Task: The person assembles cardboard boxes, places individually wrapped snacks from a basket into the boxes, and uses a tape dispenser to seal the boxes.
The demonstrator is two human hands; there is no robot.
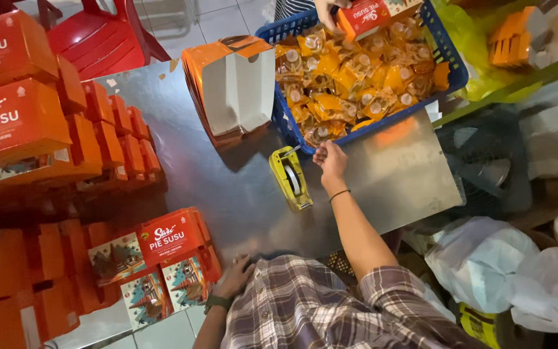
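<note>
The right hand (330,160) is stretched out across the metal surface (395,174) to the near edge of the blue basket (450,61), fingers curled down at the basket's rim among the small orange packets (350,77) that fill it — whether it has actually closed on one of them cannot be told from here. Just beside that hand, on its left, a yellow tape dispenser (290,178) lies on the surface, close to the hand but apart from it. The left hand (237,274) rests at the near edge of the surface, close to the person's plaid shirt (311,310), fingers spread loosely and holding nothing, right beside a small cluster of orange boxes (163,252) at the near left corner. Behind the dispenser, toward the far edge, a bundle of unfolded orange-and-white box blanks (234,87) stands upright, touching the basket's left side. Along the left edge, closed orange boxes are stacked in rows (108,139), with larger ones piled higher at the far left. At the far side of the basket another person's hand (326,11) holds an orange box (369,14) over the packets. Past the right edge of the surface lie white plastic bags (511,271), and a red chair (98,29) stands beyond the far edge.
</note>
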